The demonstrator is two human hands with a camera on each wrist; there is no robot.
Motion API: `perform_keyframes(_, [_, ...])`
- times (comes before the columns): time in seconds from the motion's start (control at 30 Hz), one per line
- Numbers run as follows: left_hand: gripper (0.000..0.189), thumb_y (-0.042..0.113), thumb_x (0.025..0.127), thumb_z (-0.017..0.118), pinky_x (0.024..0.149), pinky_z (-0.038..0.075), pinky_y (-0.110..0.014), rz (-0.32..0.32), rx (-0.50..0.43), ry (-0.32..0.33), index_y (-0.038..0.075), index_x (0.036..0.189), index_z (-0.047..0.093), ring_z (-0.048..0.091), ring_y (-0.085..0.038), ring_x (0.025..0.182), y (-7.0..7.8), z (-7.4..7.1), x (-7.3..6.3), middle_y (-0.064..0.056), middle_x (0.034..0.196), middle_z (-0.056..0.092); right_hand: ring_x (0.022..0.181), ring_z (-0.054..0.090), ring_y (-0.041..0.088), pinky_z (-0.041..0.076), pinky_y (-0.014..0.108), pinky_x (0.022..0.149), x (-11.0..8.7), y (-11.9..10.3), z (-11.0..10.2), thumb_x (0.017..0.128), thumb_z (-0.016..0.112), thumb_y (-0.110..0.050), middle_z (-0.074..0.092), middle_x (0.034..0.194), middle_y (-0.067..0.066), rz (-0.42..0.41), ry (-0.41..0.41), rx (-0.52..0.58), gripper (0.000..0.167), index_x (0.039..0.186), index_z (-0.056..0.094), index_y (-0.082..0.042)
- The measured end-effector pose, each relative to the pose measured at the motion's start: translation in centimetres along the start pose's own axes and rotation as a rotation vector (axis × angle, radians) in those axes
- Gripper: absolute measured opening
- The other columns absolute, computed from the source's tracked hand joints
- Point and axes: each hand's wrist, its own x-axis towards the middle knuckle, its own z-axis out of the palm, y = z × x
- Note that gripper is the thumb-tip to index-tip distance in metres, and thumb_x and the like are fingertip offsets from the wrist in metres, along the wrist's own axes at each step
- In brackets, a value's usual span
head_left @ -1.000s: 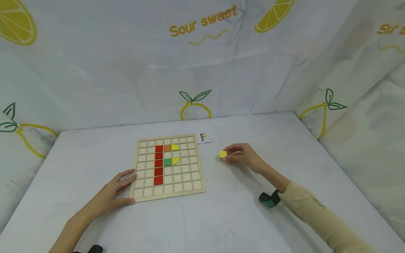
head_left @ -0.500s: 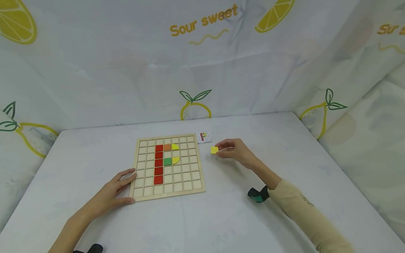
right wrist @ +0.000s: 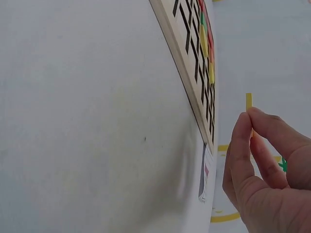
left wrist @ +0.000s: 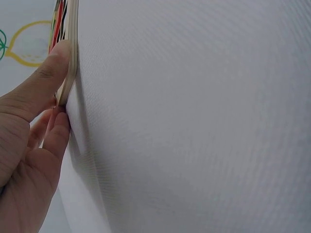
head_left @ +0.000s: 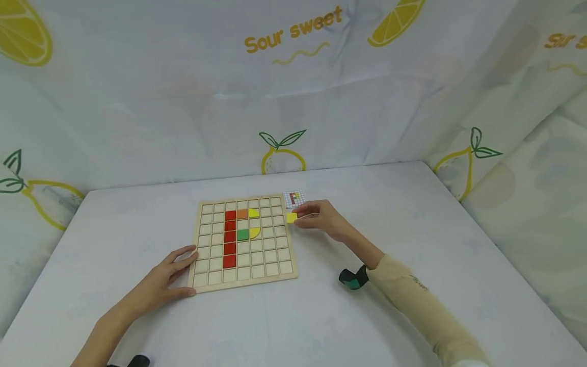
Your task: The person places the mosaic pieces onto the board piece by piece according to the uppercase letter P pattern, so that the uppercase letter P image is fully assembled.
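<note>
My right hand [head_left: 327,220] pinches a thin yellow square tile [head_left: 291,217] between thumb and fingertips, by the right rim of a wooden grid board [head_left: 270,257]. In the right wrist view the tile [right wrist: 249,100] appears edge-on, raised above the table. My left hand [head_left: 162,280] lies spread along the board's left edge, thumb and fingertips touching it near the front corner. Lying in the grid are a column of red tiles [head_left: 230,237], an orange tile [head_left: 242,214], a green tile [head_left: 243,234] and two rounded yellow tiles [head_left: 254,233].
A small printed pattern card [head_left: 294,198] lies off the board's back right corner, just behind the right fingertips. White cloth [head_left: 275,326] covers the table. A dark strap end [head_left: 353,278] sticks out at the right wrist. A lemon-print curtain [head_left: 183,102] hangs behind.
Holding the yellow square tile, my right hand has moved left across the table to the board's right edge. My left hand and the board have stayed put.
</note>
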Motion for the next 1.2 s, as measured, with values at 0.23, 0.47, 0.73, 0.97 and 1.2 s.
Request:
perform_keyframes(0.23, [0.079, 0.022, 0.073, 0.082, 0.096, 0.023, 0.006, 0.013, 0.012, 0.011, -0.01, 0.137, 0.045, 0.041, -0.044, 0.127, -0.2, 0.1, -0.2, -0.019, 0.147, 0.033, 0.083, 0.061, 0.014, 0.058, 0.025, 0.08, 1.1, -0.5, 1.7, 0.085, 0.07, 0.0, 0.064, 0.1, 0.012, 0.011, -0.005, -0.005, 0.032, 0.116, 0.064, 0.005])
perform_keyframes(0.47, [0.079, 0.023, 0.074, 0.081, 0.096, 0.019, 0.006, 0.022, 0.013, 0.019, -0.009, 0.137, 0.045, 0.04, -0.045, 0.128, -0.2, 0.2, -0.3, -0.018, 0.147, 0.033, 0.079, 0.062, 0.011, 0.06, 0.029, 0.08, 2.3, -0.2, 3.0, 0.084, 0.07, 0.003, 0.063, 0.096, 0.01, -0.004, -0.029, 0.036, 0.031, 0.114, 0.063, 0.008])
perform_keyframes(0.73, [0.08, 0.022, 0.073, 0.082, 0.096, 0.022, 0.005, 0.022, 0.011, 0.016, -0.009, 0.137, 0.045, 0.041, -0.044, 0.128, -0.1, 0.3, -0.2, -0.019, 0.146, 0.033, 0.081, 0.059, 0.011, 0.054, 0.016, 0.071, 3.4, -0.2, 4.1, 0.082, 0.075, -0.004, 0.066, 0.096, 0.009, -0.031, 0.003, -0.091, 0.029, 0.11, 0.068, 0.003])
perform_keyframes(0.97, [0.08, 0.022, 0.074, 0.081, 0.096, 0.026, 0.004, 0.032, -0.001, 0.015, -0.01, 0.137, 0.045, 0.041, -0.045, 0.127, -0.1, 0.2, -0.1, -0.02, 0.146, 0.033, 0.08, 0.059, 0.012, 0.052, 0.017, 0.071, 4.1, -0.6, 5.1, 0.081, 0.076, -0.006, 0.067, 0.092, 0.006, -0.05, 0.021, -0.159, 0.026, 0.106, 0.07, 0.0])
perform_keyframes(1.2, [0.079, 0.018, 0.074, 0.081, 0.096, 0.023, 0.006, 0.01, -0.01, 0.001, -0.009, 0.138, 0.043, 0.039, -0.044, 0.129, 0.0, 0.1, -0.1, -0.019, 0.148, 0.031, 0.078, 0.06, 0.013, 0.052, 0.018, 0.07, 4.4, -1.2, 6.0, 0.081, 0.077, -0.007, 0.068, 0.09, 0.006, -0.052, 0.03, -0.2, 0.024, 0.104, 0.071, -0.001])
